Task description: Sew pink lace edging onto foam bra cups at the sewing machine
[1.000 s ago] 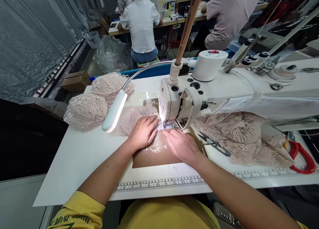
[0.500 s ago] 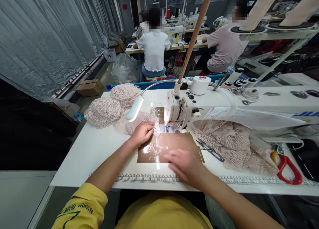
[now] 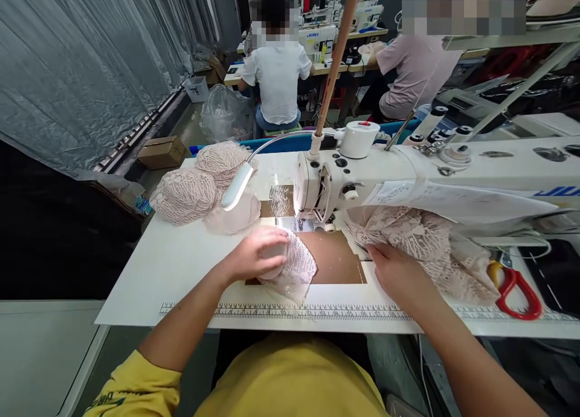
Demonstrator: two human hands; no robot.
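Observation:
My left hand [image 3: 256,252] is closed round a small pale pink lace piece [image 3: 296,271], holding it over the front of the brown plate [image 3: 338,260] below the sewing machine's head [image 3: 324,184]. My right hand [image 3: 392,269] rests at the edge of a heap of pink lace pieces [image 3: 421,242] to the right of the needle; its fingertips are tucked under the lace, where small black snips lay a moment ago.
More lace cups [image 3: 199,181] are stacked at the table's back left beside the gooseneck lamp [image 3: 236,186]. Red-handled scissors [image 3: 514,290] lie at the right. A ruler strip [image 3: 317,312] runs along the white table's front edge. Two people sit sewing at tables behind.
My left hand has drawn the lace piece away from the needle toward me. My right hand has swung from the plate's front to the lace heap on the right.

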